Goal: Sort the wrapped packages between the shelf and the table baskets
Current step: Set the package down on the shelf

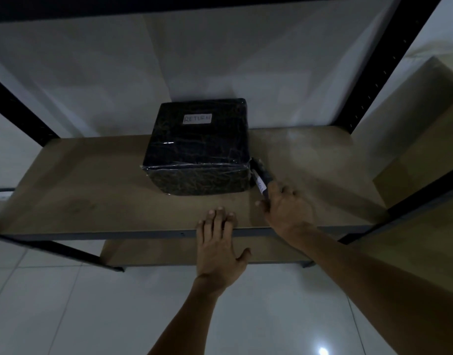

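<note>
A large black wrapped package with a white label reading RETURN stands in the middle of the brown shelf board. A small thin black package with a white label stands on edge against the large package's right side. My right hand grips the near end of this thin package. My left hand lies flat with straight fingers on the shelf's front edge, just in front of the large package and holding nothing.
Black metal uprights frame the shelf at left and right. A lower shelf board shows beneath. Another brown shelf stands to the right. White floor tiles lie below. No baskets are in view.
</note>
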A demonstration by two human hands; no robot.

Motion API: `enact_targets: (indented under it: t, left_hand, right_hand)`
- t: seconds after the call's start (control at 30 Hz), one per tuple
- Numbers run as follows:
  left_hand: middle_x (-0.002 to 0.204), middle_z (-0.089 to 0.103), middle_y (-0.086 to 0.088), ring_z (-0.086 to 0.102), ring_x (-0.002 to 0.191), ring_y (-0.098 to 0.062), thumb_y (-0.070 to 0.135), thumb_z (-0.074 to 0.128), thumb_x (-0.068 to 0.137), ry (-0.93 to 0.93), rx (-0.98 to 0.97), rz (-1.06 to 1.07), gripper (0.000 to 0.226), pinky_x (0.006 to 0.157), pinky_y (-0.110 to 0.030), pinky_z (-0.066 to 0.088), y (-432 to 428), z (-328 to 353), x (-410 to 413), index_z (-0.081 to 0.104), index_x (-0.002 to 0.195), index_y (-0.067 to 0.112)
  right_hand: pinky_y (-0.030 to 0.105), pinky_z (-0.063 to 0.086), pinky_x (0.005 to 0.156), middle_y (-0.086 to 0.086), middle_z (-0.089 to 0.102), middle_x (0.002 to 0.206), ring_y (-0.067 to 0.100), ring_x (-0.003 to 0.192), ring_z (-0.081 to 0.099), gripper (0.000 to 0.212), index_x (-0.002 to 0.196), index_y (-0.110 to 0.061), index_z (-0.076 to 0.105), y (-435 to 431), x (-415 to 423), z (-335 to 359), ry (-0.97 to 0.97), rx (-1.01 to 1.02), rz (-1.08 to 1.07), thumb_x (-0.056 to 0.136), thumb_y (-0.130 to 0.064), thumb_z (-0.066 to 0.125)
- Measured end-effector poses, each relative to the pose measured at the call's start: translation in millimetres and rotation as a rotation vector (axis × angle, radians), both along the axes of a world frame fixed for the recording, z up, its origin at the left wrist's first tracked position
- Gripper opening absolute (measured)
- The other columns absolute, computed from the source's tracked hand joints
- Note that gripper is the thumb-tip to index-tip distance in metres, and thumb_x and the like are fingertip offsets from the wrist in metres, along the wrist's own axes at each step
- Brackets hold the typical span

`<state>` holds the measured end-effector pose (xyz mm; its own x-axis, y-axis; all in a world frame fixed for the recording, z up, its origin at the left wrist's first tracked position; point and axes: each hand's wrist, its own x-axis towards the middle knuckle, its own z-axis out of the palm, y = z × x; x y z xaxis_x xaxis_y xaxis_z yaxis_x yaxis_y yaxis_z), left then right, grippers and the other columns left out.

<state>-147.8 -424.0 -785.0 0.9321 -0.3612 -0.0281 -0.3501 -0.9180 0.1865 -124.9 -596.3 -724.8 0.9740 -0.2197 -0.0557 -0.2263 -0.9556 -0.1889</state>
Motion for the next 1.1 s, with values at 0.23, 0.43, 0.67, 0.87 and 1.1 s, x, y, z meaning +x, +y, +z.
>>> enact_targets:
  t: [0.23, 0.43, 0.67, 0.87, 1.1]
  left_hand:
    - [0.15, 0.038, -0.013, 0.026, 0.14, -0.032, 0.07, 0.046, 0.067, -0.076, -0.015, 0.001, 0.094, 0.112, -0.048, 0.014, 0, -6, 0, 0.034, 0.142, 0.015]
    - [0.15, 0.038, -0.014, 0.024, 0.14, -0.031, 0.071, 0.047, 0.066, -0.081, -0.015, 0.007, 0.096, 0.113, -0.047, 0.011, -1, -9, -1, 0.034, 0.142, 0.015]
    - [0.153, 0.033, -0.014, 0.02, 0.142, -0.031, 0.072, 0.044, 0.067, -0.075, 0.006, 0.001, 0.097, 0.114, -0.047, 0.009, -1, -10, -1, 0.031, 0.144, 0.015]
    - [0.162, 0.007, -0.008, -0.001, 0.148, -0.028, 0.071, 0.041, 0.072, -0.035, 0.024, -0.016, 0.1, 0.116, -0.042, -0.01, 0, -4, -1, 0.013, 0.153, 0.019]
    - [0.162, -0.004, -0.003, -0.005, 0.148, -0.027, 0.064, 0.056, 0.078, 0.159, 0.077, -0.038, 0.1, 0.119, -0.045, -0.001, 0, 29, -3, 0.004, 0.153, 0.023]
  right_hand:
    - [0.037, 0.041, 0.07, 0.017, 0.057, 0.112, 0.036, 0.099, 0.056, 0.044, 0.122, -0.007, 0.045, -8, 4, 2, -0.033, -0.037, -0.062, 0.089, -0.035, 0.051]
    - [0.038, 0.044, 0.085, 0.017, 0.056, 0.117, 0.032, 0.108, 0.051, 0.042, 0.122, -0.003, 0.049, -27, 5, 0, -0.047, 0.013, -0.073, 0.095, -0.034, 0.043]
    - [0.038, 0.044, 0.089, 0.016, 0.055, 0.124, 0.032, 0.115, 0.051, 0.048, 0.13, -0.008, 0.044, -31, 9, -4, -0.034, 0.057, -0.076, 0.095, -0.041, 0.045]
    - [0.035, 0.047, 0.079, 0.016, 0.06, 0.118, 0.033, 0.106, 0.058, 0.046, 0.126, -0.008, 0.048, -26, 6, -2, -0.012, 0.044, -0.102, 0.092, -0.038, 0.053]
    - [0.03, 0.045, 0.074, 0.012, 0.063, 0.113, 0.03, 0.104, 0.061, 0.037, 0.118, -0.011, 0.053, -24, -50, 28, 0.186, 0.06, -0.069, 0.091, -0.037, 0.054]
